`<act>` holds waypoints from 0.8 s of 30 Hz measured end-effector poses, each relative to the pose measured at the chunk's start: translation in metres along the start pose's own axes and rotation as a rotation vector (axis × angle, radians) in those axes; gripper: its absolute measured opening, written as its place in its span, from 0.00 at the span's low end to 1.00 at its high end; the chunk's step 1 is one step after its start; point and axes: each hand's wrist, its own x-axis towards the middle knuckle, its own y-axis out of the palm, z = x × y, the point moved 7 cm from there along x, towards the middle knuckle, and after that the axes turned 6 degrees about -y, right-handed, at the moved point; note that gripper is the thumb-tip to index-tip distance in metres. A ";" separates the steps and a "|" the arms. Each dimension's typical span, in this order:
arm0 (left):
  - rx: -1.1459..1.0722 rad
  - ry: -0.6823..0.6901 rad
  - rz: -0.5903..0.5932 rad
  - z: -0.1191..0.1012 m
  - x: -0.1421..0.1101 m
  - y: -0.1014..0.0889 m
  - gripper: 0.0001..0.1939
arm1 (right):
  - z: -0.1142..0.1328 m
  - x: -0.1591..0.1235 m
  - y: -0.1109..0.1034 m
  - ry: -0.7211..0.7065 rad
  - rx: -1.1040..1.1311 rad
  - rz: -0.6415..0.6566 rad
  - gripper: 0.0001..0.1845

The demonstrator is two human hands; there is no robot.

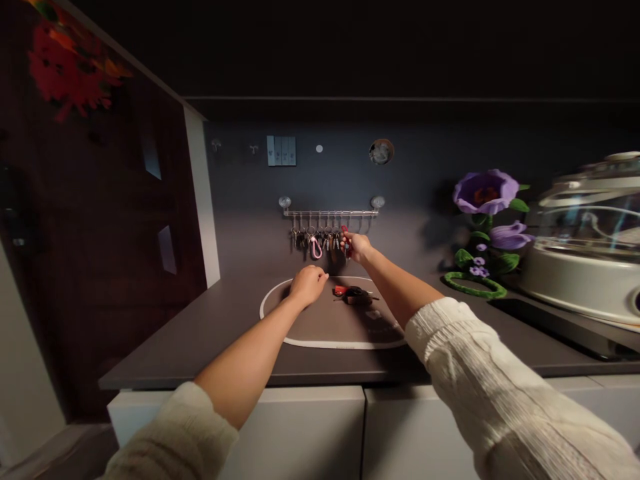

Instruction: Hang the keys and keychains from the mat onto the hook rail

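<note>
My right hand (359,247) is raised at the right part of a metal hook rail (330,213), its fingers closed on a bunch of keys with a red tag (345,231). Several key rings hang from the rail's hooks to its left, one with a pink loop (315,248). Below, my left hand (309,283) is over an oval mat (320,327), fingers curled; what it holds, if anything, is hidden. More keys (356,293), dark with a red piece, lie on the mat to its right.
The rail is fixed to the grey wall by round mounts. On the right of the dark counter (190,340) stand a purple artificial flower (487,193) with a green base and a white appliance (585,273) with a clear cover. A dark door (100,253) is at left.
</note>
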 end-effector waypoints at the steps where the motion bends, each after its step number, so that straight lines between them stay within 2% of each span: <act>1: 0.008 0.002 0.002 0.000 0.000 0.001 0.16 | -0.003 -0.001 -0.001 0.015 -0.004 -0.006 0.12; 3: 0.015 0.008 0.005 0.000 0.000 0.002 0.16 | -0.009 -0.004 -0.004 0.043 -0.001 -0.039 0.12; 6: 0.002 0.016 0.010 0.000 0.000 0.004 0.15 | -0.013 -0.005 -0.007 -0.006 0.002 -0.064 0.12; 9: -0.008 0.019 0.019 0.001 0.000 0.006 0.15 | -0.016 -0.005 -0.008 -0.052 0.002 -0.045 0.10; 15: -0.032 0.032 0.031 0.000 -0.001 0.007 0.14 | -0.023 -0.006 -0.016 -0.042 -0.018 -0.058 0.05; 22: -0.019 0.080 0.037 0.000 0.000 0.012 0.14 | -0.021 -0.007 -0.017 -0.069 -0.131 0.033 0.04; 24: -0.020 0.090 0.036 0.000 0.000 0.013 0.14 | -0.020 -0.008 -0.020 -0.069 -0.135 0.025 0.03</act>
